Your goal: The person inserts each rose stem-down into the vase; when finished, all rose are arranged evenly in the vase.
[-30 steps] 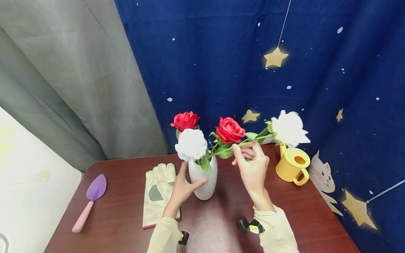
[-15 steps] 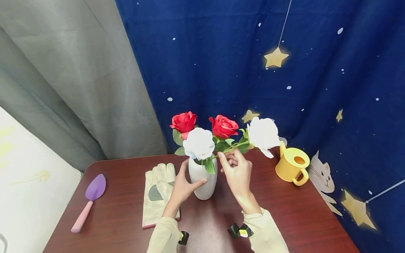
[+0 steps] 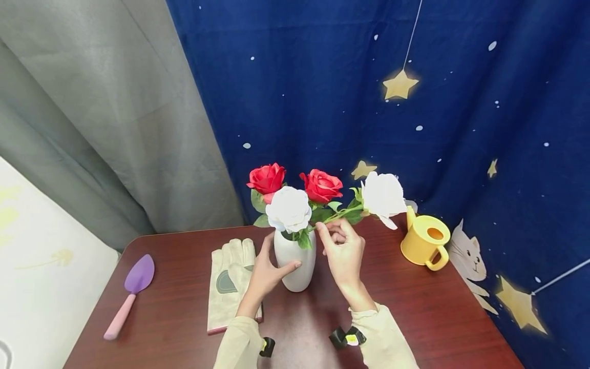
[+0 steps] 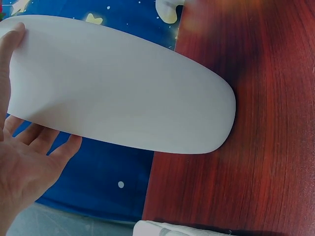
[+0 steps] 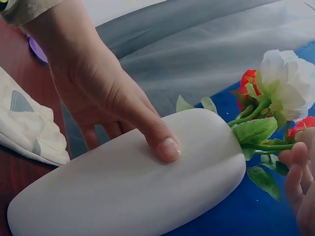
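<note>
A white vase [image 3: 295, 266] stands upright on the table. My left hand [image 3: 266, 274] holds it from the left, thumb on the front and fingers along the far side, as the left wrist view shows too. At the right of its mouth, my right hand [image 3: 345, 251] pinches the green stem [image 5: 270, 146] of a white rose [image 3: 383, 197] between thumb and fingers. This rose leans out to the right, its stem running into the vase mouth. Another white rose [image 3: 289, 209], a red rose [image 3: 266, 178] and a second red rose [image 3: 321, 185] rise above the vase.
Pale work gloves [image 3: 230, 287] lie left of the vase. Farther left is a trowel [image 3: 133, 287] with a purple blade and pink handle. A yellow watering can [image 3: 421, 246] stands at the table's right. Grey [image 3: 115, 128] and blue curtains [image 3: 322, 92] hang behind.
My right hand has moved left toward the vase mouth, sliding the white rose's stem inward. The blooms in the vase shifted slightly; my left hand stayed put. Little moved over the last half second.
</note>
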A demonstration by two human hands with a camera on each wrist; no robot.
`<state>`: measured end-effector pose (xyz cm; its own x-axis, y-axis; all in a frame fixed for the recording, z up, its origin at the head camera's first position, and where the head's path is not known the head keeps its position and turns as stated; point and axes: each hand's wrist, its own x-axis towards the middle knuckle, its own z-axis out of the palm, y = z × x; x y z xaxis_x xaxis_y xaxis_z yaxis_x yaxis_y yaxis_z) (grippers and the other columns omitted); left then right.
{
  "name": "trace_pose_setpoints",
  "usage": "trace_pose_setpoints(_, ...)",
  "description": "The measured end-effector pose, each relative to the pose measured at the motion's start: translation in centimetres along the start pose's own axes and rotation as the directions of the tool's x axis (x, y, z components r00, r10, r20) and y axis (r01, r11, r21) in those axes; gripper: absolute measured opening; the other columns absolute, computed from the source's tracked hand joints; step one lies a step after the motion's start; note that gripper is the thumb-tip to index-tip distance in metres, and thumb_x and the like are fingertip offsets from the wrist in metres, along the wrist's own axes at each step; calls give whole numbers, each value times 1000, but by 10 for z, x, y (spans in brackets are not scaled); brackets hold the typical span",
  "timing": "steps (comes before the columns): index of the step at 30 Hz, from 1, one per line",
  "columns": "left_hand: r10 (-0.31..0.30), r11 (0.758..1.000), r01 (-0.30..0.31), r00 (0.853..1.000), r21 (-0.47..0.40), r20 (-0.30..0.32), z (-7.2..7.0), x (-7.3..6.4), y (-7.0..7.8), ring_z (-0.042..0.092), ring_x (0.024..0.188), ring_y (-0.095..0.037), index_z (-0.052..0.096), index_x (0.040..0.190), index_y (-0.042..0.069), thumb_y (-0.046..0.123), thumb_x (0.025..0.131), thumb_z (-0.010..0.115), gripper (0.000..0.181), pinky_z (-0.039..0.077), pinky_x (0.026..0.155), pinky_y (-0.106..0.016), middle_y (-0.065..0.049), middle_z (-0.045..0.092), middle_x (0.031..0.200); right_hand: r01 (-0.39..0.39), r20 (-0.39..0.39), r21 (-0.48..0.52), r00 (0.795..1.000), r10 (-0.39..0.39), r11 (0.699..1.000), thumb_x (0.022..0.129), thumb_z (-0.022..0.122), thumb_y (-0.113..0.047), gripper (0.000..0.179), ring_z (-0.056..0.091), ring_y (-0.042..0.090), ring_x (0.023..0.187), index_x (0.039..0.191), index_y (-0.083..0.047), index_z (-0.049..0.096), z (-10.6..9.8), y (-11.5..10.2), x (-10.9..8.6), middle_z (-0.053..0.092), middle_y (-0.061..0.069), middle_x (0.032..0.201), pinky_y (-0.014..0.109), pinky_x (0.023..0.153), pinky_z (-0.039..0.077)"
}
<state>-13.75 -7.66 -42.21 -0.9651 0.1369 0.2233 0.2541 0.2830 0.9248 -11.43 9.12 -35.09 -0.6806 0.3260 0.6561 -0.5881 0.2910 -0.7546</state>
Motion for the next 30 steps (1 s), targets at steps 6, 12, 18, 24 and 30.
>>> trace_pose_setpoints(6,-1,1000,1,1000,1,0,0,0,0,41,124,-26,35,139,9,22,70,83,85,31,100,-50,-11,43,138,-96,3,96,995,97,991,82,69,0,9,43,25,33,83,7,63,2,5,-2,64,22,71,21,35,37)
trace_pose_setpoints(12,5,1000,-5,1000,-12,-1,0,1,-1,43,122,-26,36,139,9,21,70,83,85,35,97,-50,-10,44,136,-172,33,158,985,169,972,83,68,-1,9,45,23,35,82,8,65,3,9,-1,65,20,75,20,36,37)
trace_pose_setpoints(18,10,999,-10,1000,-35,9,0,0,-1,45,120,-25,35,139,11,20,70,83,85,36,96,-48,-9,44,136,-201,55,157,979,194,967,83,68,-1,10,47,20,38,80,8,64,2,8,0,63,25,72,20,39,37)
trace_pose_setpoints(24,18,999,-17,1000,-29,3,0,0,-1,43,122,-24,34,140,13,21,70,83,86,36,97,-49,-7,43,137,-171,71,59,983,167,983,81,70,-1,8,47,13,47,80,6,66,4,5,3,58,19,62,20,45,37)
trace_pose_setpoints(30,13,999,-13,1000,-32,3,0,0,1,44,122,-25,34,140,13,20,69,83,86,36,97,-46,-8,43,137,-130,84,-38,988,133,991,78,73,-2,13,38,13,49,69,2,65,8,7,4,47,9,55,22,46,30)
